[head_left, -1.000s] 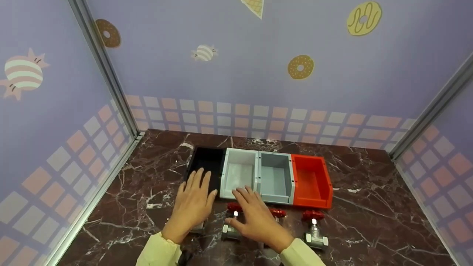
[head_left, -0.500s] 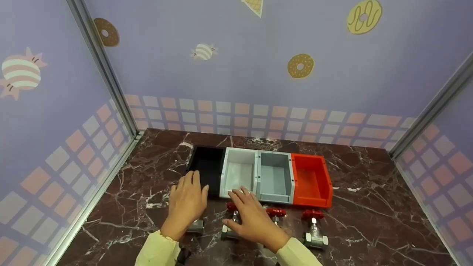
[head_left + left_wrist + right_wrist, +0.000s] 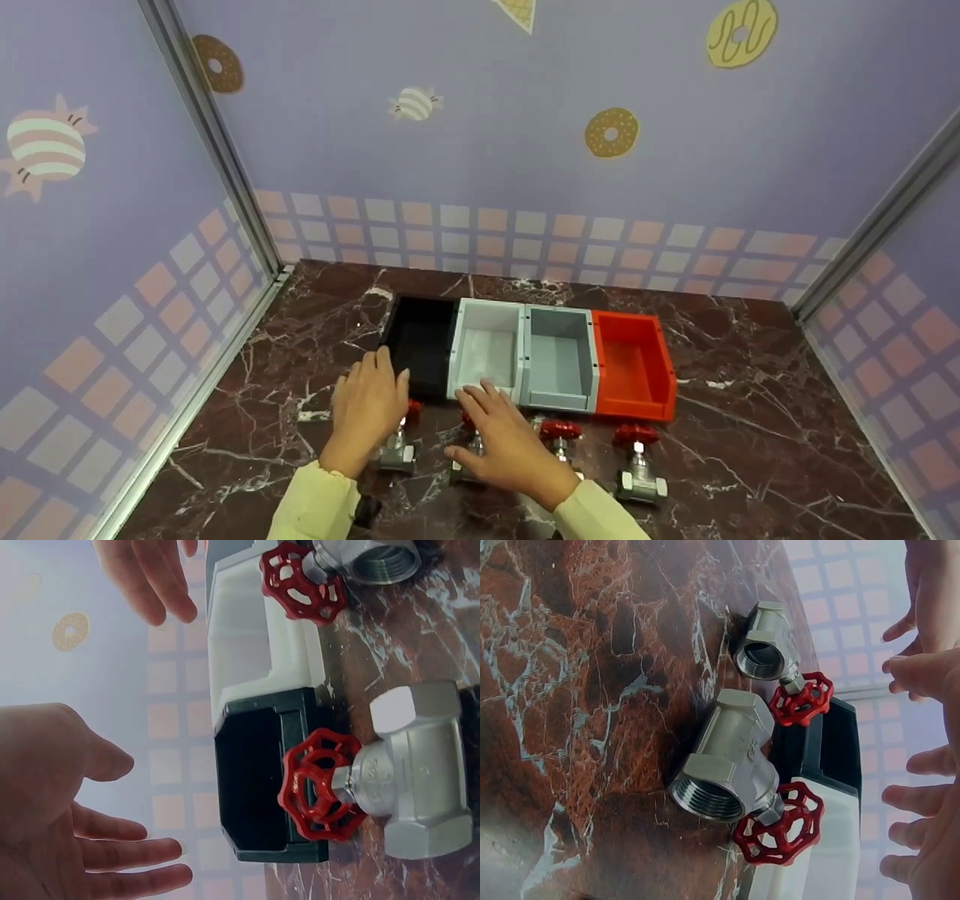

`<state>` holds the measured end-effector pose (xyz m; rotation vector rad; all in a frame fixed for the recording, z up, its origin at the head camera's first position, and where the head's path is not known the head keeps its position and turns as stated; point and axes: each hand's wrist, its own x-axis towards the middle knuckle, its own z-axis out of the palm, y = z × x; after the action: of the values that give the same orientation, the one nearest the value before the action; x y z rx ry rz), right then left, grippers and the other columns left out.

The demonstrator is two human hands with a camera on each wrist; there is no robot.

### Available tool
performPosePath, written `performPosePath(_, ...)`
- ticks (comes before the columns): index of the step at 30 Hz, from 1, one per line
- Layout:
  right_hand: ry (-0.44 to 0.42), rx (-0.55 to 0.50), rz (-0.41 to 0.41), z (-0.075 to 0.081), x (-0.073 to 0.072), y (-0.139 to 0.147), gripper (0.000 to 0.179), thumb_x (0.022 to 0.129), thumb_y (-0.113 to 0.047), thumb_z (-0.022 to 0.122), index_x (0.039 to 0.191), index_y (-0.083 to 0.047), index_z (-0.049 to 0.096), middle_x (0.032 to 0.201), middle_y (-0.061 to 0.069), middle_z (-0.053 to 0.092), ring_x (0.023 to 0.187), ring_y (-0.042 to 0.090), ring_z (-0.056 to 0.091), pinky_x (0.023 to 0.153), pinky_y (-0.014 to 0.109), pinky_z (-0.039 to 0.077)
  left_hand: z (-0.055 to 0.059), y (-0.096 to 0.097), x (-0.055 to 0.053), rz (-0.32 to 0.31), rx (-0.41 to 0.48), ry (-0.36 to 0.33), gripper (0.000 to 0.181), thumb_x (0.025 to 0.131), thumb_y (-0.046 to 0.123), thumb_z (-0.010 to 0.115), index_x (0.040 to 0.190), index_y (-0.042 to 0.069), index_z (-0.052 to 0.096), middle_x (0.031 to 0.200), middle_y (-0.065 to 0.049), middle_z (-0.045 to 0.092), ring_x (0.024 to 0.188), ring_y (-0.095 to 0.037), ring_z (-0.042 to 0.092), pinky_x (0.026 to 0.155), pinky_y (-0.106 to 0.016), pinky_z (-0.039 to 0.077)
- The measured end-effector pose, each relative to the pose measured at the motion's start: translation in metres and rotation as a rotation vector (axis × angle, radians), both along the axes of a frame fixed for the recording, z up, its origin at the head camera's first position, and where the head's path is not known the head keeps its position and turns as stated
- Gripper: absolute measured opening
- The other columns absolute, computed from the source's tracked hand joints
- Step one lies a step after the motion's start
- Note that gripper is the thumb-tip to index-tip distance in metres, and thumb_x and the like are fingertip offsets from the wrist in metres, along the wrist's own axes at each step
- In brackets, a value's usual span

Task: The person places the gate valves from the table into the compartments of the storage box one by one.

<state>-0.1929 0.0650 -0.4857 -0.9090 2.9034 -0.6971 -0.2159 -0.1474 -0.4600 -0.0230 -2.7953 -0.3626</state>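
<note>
My left hand hovers with fingers extended over the leftmost gate valve, in front of the black bin. In the left wrist view that valve's red handwheel and steel body stand apart from the hand. My right hand, fingers spread, is held above a second valve and partly covers it. A third valve shows just right of it, and another valve lies farther right. Neither hand holds anything; the right wrist view shows air between right hand and valves.
Behind the valves a white bin, a grey bin and a red-orange bin continue the row from the black one. Everything rests on a dark red marbled tabletop, with patterned walls at the back and sides.
The left hand has drawn back and to the left, off the black bin, uncovering more of the leftmost valve. The right hand has shifted slightly left. Bins and valves stay put.
</note>
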Motion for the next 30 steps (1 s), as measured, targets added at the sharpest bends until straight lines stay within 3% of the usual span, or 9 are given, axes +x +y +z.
performPosePath(13, 0.009, 0.005, 0.025, -0.003, -0.003, -0.008, 0.077, 0.089, -0.050, 0.062, 0.149, -0.011, 0.034, 0.153, 0.010, 0.038, 0.148, 0.034, 0.023, 0.117, 0.052, 0.020, -0.008, -0.011, -0.005, 0.016, -0.001, -0.017, 0.046, 0.096, 0.027, 0.055, 0.127, -0.007, 0.051, 0.113, -0.025, 0.062, 0.098, -0.043, 0.062, 0.080, -0.057, 0.048)
performPosePath(30, -0.005, 0.025, 0.067, -0.007, -0.001, -0.019, 0.078, 0.089, -0.049, 0.063, 0.149, -0.011, 0.034, 0.152, 0.010, 0.039, 0.148, 0.034, 0.023, 0.117, 0.053, 0.020, -0.018, -0.019, -0.011, 0.040, -0.008, -0.073, 0.044, 0.096, 0.026, 0.053, 0.125, -0.007, 0.051, 0.111, -0.024, 0.061, 0.097, -0.043, 0.062, 0.078, -0.057, 0.048)
